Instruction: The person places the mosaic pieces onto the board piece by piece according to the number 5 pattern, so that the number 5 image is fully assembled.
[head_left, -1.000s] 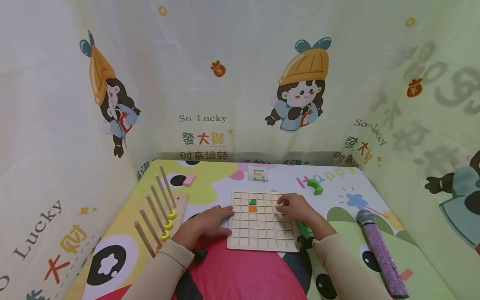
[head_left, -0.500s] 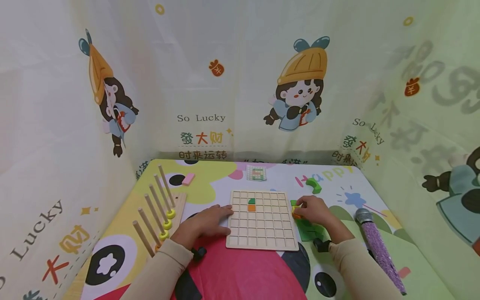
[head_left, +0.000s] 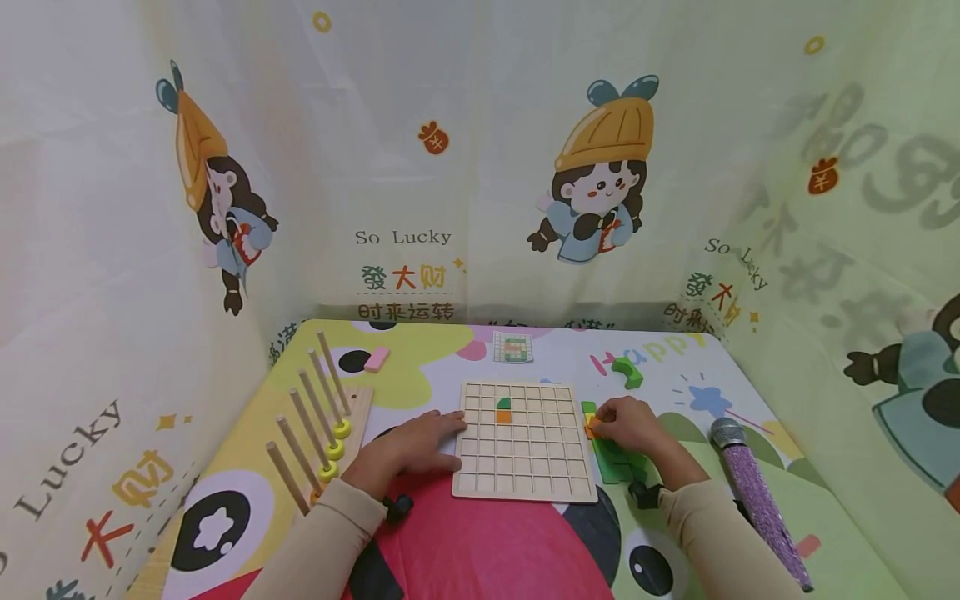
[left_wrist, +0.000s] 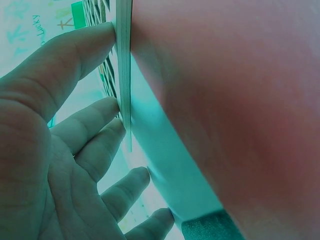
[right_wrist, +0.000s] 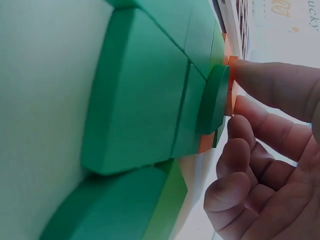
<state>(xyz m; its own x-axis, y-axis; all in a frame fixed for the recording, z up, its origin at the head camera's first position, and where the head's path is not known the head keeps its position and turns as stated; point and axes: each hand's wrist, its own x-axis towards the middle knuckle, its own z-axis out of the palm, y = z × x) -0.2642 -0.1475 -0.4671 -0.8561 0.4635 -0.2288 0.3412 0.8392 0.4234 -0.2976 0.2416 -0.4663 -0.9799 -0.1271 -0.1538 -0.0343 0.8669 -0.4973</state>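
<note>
A wooden grid board (head_left: 525,475) lies in the middle of the table. In two of its cells sit a green rounded piece (head_left: 504,403) and, just below, an orange square (head_left: 503,417). My left hand (head_left: 416,446) rests at the board's left edge, fingers spread; the left wrist view shows thumb and fingertips (left_wrist: 102,37) right at that edge. To the right of the board, my right hand (head_left: 630,423) is over a cluster of green blocks (head_left: 617,462). Thumb and forefinger pinch an orange block (right_wrist: 231,92) beside a green block (right_wrist: 214,100) with a curved side.
A wooden stand (head_left: 363,408) with several pegs and yellow rings is at the left. Behind the board lie a pink block (head_left: 377,359), a grid-pattern card (head_left: 513,347) and a green arch block (head_left: 628,372). A purple glittery microphone (head_left: 765,508) lies at right.
My right hand has moved from over the board's right side out to the blocks beside it, uncovering yellow, orange and green ones. My left hand has stayed at the board's edge.
</note>
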